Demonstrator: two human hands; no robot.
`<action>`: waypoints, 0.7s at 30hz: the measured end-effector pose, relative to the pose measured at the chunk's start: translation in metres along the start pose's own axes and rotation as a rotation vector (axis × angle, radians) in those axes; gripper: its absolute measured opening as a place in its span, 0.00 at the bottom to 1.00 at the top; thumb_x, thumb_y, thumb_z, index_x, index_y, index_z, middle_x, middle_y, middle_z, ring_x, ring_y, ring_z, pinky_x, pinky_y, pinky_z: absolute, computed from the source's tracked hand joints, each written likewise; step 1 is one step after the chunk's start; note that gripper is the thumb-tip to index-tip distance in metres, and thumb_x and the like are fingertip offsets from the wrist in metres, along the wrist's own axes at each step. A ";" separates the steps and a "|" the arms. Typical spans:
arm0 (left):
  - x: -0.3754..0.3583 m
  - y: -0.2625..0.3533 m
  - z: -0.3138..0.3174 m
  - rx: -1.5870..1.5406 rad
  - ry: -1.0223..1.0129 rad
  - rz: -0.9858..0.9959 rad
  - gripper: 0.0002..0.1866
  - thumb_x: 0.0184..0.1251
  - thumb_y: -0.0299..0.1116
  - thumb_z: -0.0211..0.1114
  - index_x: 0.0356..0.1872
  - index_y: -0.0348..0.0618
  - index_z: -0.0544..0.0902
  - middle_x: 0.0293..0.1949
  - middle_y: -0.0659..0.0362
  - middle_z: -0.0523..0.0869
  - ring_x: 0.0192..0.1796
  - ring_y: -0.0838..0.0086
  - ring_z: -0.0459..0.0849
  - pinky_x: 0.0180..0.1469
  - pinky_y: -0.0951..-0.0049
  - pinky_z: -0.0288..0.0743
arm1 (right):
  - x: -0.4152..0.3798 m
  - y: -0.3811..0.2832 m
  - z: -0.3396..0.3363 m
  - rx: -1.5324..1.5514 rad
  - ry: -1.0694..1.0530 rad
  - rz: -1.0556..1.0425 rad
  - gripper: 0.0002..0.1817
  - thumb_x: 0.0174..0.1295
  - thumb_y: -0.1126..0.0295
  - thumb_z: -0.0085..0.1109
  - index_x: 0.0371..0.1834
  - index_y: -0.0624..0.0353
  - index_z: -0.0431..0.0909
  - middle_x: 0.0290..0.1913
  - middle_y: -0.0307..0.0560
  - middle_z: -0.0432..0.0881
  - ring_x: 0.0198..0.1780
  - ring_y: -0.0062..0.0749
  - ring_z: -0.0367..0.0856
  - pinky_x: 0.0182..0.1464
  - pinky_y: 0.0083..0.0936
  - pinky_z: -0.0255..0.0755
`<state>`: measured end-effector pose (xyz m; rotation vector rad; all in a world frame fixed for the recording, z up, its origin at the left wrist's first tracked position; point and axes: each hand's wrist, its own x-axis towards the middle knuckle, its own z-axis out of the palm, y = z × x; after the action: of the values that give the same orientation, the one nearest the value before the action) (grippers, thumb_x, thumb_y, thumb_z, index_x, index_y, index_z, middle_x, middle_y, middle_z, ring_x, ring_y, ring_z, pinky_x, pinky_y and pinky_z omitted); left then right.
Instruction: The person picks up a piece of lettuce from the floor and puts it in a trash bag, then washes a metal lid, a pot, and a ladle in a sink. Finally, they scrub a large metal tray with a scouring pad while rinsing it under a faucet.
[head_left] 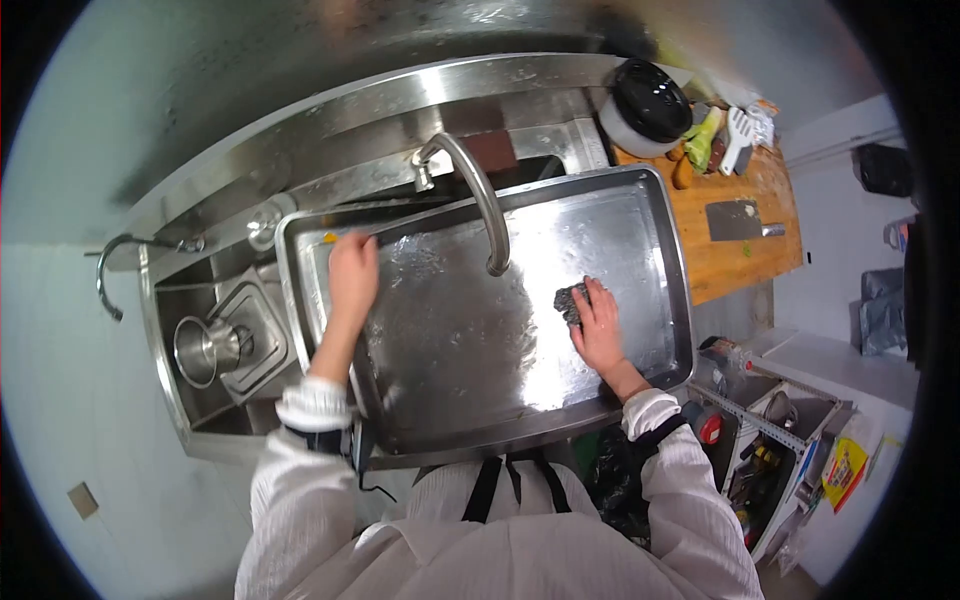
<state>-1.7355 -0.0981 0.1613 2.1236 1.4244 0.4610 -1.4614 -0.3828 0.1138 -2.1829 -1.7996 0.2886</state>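
Note:
A large rectangular metal tray lies wet and tilted across the sink. Another tray's rim shows beneath it on the left. With its fingers curled, my left hand is at the large tray's upper left corner and appears to grip the edge; the fingertips are partly hidden. A small yellow bit lies beside that hand. My right hand presses a dark steel wool scrubber against the tray's bright, wet bottom, right of the middle.
A curved faucet hangs over the tray. To the left, a metal pot sits in a sink under a second faucet. On the right, a wooden board bears a cleaver, vegetables and a black-lidded pot.

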 end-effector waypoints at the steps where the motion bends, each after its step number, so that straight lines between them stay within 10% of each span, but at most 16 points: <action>1: -0.038 -0.012 -0.012 0.103 0.048 -0.125 0.15 0.61 0.34 0.53 0.41 0.29 0.74 0.37 0.41 0.77 0.42 0.51 0.76 0.45 0.59 0.69 | 0.000 0.000 0.001 0.001 0.011 0.000 0.36 0.47 0.71 0.59 0.63 0.57 0.58 0.65 0.58 0.54 0.66 0.52 0.53 0.66 0.46 0.47; 6: -0.188 -0.051 0.002 0.253 0.059 -0.373 0.14 0.62 0.35 0.55 0.40 0.33 0.72 0.30 0.43 0.77 0.36 0.45 0.76 0.39 0.55 0.68 | 0.002 -0.022 0.002 -0.026 0.072 0.007 0.37 0.47 0.70 0.59 0.64 0.56 0.57 0.66 0.58 0.53 0.66 0.53 0.53 0.65 0.47 0.47; 21: -0.196 -0.071 0.019 -0.168 0.156 -0.478 0.13 0.69 0.36 0.48 0.29 0.37 0.64 0.19 0.41 0.74 0.26 0.43 0.74 0.24 0.52 0.61 | 0.189 -0.167 0.127 0.057 0.263 0.287 0.26 0.48 0.76 0.58 0.52 0.69 0.63 0.48 0.58 0.67 0.51 0.50 0.65 0.52 0.39 0.61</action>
<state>-1.8526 -0.2621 0.1063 1.5728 1.8422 0.5410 -1.6207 -0.1560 0.0597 -2.3130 -1.3273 0.1047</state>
